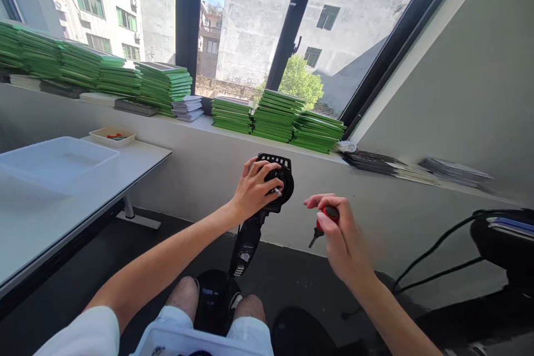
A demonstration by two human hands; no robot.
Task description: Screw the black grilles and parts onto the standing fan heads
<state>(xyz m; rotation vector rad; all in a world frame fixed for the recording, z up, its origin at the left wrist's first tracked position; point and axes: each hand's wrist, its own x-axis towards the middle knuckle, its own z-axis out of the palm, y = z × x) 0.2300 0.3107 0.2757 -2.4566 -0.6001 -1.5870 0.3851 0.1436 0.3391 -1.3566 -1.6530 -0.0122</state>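
Black handheld appliance [267, 200] upright above knees, round head clasped by left hand [252, 189], small silver screw [277, 192] pinched at fingertips. Right hand [340, 233] just right of head, closed around red-handled screwdriver [322, 223], tip down. Judged: screw stage; next needs tip aligned to screw. Green stacks [275, 115] on sill behind, white table [62, 189] left; nothing blocking.

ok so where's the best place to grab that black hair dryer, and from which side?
Probably the handle, from the right: it hangs straight down as a slim bare bar below the round head. The left hand already covers the head of the hair dryer, and the right hand holds a screwdriver.
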